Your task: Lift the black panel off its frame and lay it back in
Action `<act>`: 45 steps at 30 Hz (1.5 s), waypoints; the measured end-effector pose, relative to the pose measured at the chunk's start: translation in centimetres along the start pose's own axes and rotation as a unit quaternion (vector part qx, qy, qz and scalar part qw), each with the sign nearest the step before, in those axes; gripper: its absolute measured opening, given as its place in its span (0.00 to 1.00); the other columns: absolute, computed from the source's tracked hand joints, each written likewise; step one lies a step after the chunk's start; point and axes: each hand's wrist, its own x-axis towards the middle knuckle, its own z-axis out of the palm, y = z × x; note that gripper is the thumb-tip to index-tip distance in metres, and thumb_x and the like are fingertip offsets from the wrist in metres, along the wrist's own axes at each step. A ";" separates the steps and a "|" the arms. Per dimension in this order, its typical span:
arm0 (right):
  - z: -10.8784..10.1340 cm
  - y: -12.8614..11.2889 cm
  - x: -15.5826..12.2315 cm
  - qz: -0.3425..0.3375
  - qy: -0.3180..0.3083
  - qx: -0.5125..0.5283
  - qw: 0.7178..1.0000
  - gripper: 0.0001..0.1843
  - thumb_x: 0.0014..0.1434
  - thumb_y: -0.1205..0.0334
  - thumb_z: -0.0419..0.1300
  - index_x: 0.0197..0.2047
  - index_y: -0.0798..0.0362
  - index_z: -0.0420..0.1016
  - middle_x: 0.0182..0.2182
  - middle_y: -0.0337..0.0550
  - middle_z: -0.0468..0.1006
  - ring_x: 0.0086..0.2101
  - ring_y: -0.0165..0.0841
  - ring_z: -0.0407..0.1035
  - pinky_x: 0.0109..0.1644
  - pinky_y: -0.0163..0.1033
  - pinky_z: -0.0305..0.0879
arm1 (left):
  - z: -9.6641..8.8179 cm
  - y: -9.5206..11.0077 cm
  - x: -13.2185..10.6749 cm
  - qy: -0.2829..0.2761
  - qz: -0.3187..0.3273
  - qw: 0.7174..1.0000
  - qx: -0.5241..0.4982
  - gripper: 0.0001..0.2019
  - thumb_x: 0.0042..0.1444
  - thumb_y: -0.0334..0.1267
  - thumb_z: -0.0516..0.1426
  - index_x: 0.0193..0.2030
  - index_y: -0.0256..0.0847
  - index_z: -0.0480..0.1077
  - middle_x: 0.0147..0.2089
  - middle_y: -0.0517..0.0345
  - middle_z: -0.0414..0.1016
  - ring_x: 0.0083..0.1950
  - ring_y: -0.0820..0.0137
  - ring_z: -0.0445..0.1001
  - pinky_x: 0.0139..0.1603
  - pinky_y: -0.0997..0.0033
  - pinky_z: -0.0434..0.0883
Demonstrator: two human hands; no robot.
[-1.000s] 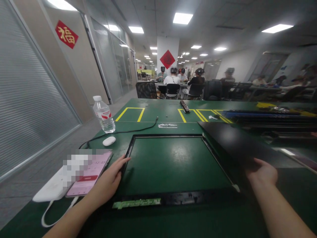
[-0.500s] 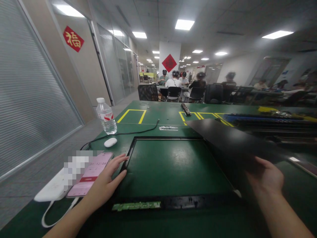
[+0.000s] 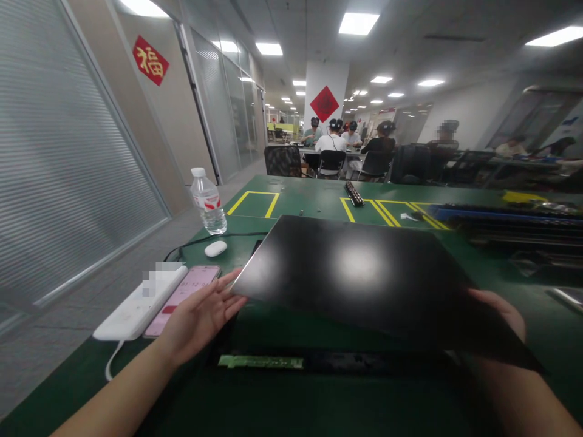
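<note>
A thin, glossy black screen panel (image 3: 359, 273) is held raised and tilted above the table. My left hand (image 3: 198, 312) has its fingers at the panel's left corner, some of them under it. At the right side, my right hand (image 3: 505, 312) grips the panel's edge, and the panel hides part of that hand. Beneath lies a black rectangular frame (image 3: 359, 363), mostly covered by the panel. A green circuit board strip (image 3: 262, 362) sits along the frame's near side.
On the green table (image 3: 300, 400), a water bottle (image 3: 209, 203), a white oval case (image 3: 215, 249), a white power strip (image 3: 136, 306) and a phone (image 3: 189, 291) stand to the left. Dark long parts (image 3: 514, 224) lie at right. Several people sit at tables beyond.
The black screen panel has moved left from the right side and now covers most of the frame. My left hand has gone from the frame's left side to the panel's corner.
</note>
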 end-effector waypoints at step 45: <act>2.2 0.6 0.6 0.026 -0.115 -0.176 0.977 0.39 0.53 0.42 0.61 0.65 0.50 0.70 0.44 0.52 0.85 0.42 0.45 0.76 0.37 0.43 0.61 | 1.5 -0.3 -1.2 0.075 0.019 0.992 0.102 0.41 0.42 0.28 0.72 0.65 0.47 0.68 0.52 0.52 0.84 0.52 0.52 0.83 0.49 0.64 0.81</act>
